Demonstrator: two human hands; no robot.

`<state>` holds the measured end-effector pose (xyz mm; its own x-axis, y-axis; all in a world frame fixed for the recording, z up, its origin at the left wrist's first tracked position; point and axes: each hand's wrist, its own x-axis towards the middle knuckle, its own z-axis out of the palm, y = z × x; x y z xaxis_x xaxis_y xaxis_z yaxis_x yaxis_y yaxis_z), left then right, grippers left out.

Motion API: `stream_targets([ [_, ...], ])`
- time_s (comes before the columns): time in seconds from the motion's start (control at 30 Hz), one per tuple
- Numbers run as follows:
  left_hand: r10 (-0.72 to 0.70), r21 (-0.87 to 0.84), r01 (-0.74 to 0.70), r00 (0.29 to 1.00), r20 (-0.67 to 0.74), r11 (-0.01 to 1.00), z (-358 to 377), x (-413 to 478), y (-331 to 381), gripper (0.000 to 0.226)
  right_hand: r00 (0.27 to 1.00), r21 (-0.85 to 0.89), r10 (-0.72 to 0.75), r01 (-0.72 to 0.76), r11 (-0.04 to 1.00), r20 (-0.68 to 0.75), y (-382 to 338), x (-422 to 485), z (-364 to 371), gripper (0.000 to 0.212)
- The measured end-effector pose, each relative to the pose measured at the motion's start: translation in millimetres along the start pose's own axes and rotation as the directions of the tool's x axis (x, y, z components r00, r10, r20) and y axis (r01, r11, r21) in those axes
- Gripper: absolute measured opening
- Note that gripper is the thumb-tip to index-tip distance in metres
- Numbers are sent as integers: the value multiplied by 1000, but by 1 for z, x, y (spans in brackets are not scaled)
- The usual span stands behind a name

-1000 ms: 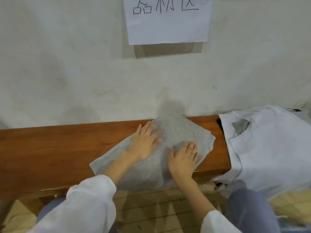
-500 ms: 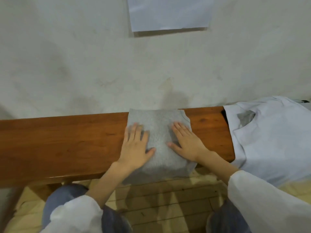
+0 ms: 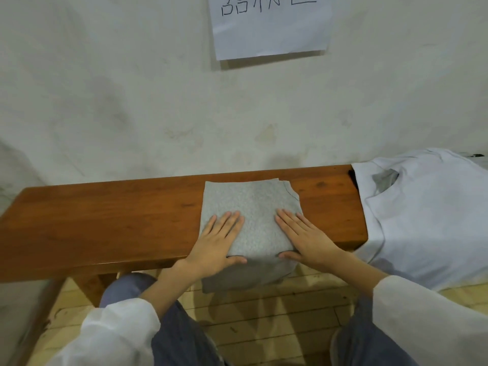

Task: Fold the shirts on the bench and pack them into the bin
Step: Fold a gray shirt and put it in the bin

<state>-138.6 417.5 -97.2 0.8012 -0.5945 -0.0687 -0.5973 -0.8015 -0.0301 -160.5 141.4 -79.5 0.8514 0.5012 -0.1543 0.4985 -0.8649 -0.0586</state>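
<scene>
Left grip (image 3: 216, 241) and right grip (image 3: 309, 239) press flat, fingers straight, on grey shirt (image 3: 250, 199).

Open bench (image 3: 105, 220) leftward; white shirt (image 3: 422, 220) rightward.

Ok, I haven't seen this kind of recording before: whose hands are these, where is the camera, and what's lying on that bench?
There is no machine here. A person works with bare hands, and the camera sits on their head looking forward and down, so the arms come in from the bottom of the picture. The left hand and the right hand both lie flat, fingers straight, pressing on a folded grey shirt. It rests on the wooden bench, with its near part hanging over the front edge. Neither hand grips anything. A white shirt, not folded, drapes over the bench's right end. A sheet of paper with handwriting is stuck on the wall behind. No bin is in view.
</scene>
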Motion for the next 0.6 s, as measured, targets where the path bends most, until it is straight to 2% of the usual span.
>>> stream_targets([
  [0.1, -69, 32, 71, 995, -69, 997, 2, -6, 13, 90, 999, -18, -13, 13, 1000, 30, -5, -1, -3, 95],
  [0.17, -69, 47, 77, 986, -150, 996, 2, -8, 17, 83, 1000, 5, -7, 7, 1000, 30, -12, -5, -14, 80],
  [0.23, -56, 53, 69, 977, -205, 996, -5, -13, 17, 64, 998, 56, -15, 12, 998, 64, -19, -12, -31, 61],
  [0.3, -36, -8, 35, 981, -193, 999, -21, -16, 17, 51, 995, 121, 2, -14, 993, 99, -22, -15, -44, 53],
  [0.4, -10, -310, 29, 998, 63, 950, -59, -10, 7, 42, 987, 234, 103, -130, 963, 126, -17, -11, -64, 28],
  [0.47, 64, -451, 64, 962, 264, 890, -85, 1, -5, 32, 984, 216, 133, -156, 964, 117, -11, -5, -82, 21],
  [0.53, 124, -478, 44, 941, 314, 877, -111, 13, -17, 20, 982, 251, 156, -179, 951, 110, -8, 0, -108, 25],
  [0.6, 116, -441, 26, 950, 290, 897, -142, 24, -23, 17, 982, 287, 179, -190, 939, 63, 0, 7, -137, 29],
])
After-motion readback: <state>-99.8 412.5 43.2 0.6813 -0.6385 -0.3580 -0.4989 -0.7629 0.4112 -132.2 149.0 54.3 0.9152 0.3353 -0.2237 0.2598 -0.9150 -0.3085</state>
